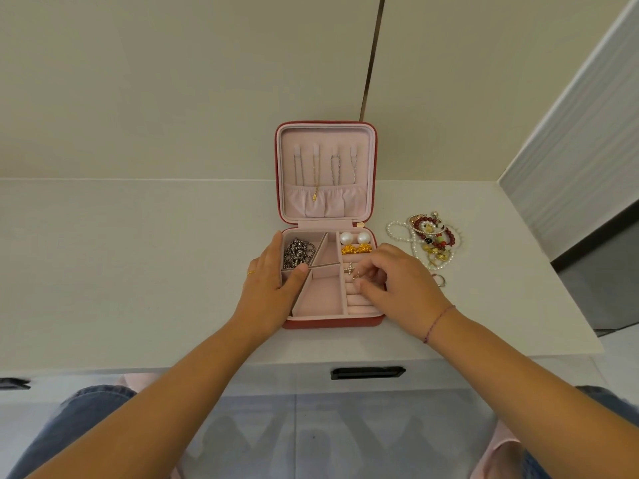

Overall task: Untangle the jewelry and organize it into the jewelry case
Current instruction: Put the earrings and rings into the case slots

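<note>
A red jewelry case point(332, 322) with pink lining lies open on the white counter, its lid point(325, 140) upright with thin chains hanging inside. A silver chain point(298, 252) fills the back left compartment. Two pearl earrings point(354, 238), gold pieces point(356, 249) and a small cross point(350, 268) sit in the right column. My left hand point(273, 281) holds the case's left edge, thumb over the divider. My right hand point(397, 281) pinches a small ring point(358, 275) over the ring rolls. A tangled pile of pearls, red beads and gold charms point(430, 242) lies right of the case.
A small ring point(441, 280) lies on the counter near the pile. A grey wall panel point(570, 150) bounds the counter on the right. A drawer with a black handle point(367, 372) is below the counter's front edge. Cream cabinet doors stand behind the case.
</note>
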Demonstrator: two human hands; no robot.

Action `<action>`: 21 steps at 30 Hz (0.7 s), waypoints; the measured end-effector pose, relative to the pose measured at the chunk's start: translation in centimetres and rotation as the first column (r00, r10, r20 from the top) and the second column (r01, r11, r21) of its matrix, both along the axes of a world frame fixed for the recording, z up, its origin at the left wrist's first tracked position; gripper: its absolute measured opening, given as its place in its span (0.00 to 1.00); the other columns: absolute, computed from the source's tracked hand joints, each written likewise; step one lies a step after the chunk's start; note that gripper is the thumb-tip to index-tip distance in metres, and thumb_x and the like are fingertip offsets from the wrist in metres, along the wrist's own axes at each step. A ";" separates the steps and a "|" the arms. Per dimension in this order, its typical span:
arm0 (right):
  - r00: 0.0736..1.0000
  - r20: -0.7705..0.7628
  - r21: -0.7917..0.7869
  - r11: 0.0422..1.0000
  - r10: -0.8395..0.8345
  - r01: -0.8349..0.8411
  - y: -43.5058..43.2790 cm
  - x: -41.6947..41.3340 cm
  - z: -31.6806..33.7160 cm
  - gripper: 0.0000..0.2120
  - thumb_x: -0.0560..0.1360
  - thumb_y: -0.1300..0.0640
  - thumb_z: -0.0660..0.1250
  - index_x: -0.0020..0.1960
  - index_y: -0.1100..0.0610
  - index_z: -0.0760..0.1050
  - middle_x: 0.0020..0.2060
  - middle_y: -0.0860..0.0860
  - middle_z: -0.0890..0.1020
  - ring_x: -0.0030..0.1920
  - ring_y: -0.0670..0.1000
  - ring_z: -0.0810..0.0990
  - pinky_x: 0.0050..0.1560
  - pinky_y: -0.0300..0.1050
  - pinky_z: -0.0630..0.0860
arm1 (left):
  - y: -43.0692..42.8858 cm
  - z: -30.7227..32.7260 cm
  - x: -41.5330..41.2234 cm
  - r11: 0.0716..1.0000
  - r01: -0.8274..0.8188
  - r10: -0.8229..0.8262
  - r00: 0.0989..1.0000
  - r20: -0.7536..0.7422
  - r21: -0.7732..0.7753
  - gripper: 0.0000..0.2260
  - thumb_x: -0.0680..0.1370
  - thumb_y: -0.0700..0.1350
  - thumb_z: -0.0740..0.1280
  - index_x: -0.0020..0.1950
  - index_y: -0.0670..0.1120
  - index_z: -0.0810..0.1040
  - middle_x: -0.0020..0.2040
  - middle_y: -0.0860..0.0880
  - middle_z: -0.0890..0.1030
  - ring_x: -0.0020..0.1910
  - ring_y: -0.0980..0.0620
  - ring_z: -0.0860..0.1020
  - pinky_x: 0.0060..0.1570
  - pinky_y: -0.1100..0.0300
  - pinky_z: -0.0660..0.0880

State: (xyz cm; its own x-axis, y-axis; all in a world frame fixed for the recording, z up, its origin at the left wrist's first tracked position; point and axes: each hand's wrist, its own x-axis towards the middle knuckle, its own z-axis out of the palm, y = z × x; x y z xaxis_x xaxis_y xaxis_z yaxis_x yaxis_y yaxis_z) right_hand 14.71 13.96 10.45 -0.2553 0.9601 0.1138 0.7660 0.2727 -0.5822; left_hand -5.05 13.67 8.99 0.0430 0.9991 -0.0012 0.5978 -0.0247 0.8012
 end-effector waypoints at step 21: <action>0.999 0.016 -0.142 0.989 0.051 -0.048 0.5 0.7 0.9 0.10 0.71 0.62 0.71 0.50 0.53 0.76 0.37 0.44 0.75 0.34 0.42 0.71 0.37 0.31 0.69 | 0.1 -0.2 0.0 1.000 -0.001 0.001 1.000 0.003 0.007 0.23 0.82 0.49 0.58 0.75 0.55 0.55 0.60 0.61 0.61 0.69 0.51 0.61 0.59 0.63 0.56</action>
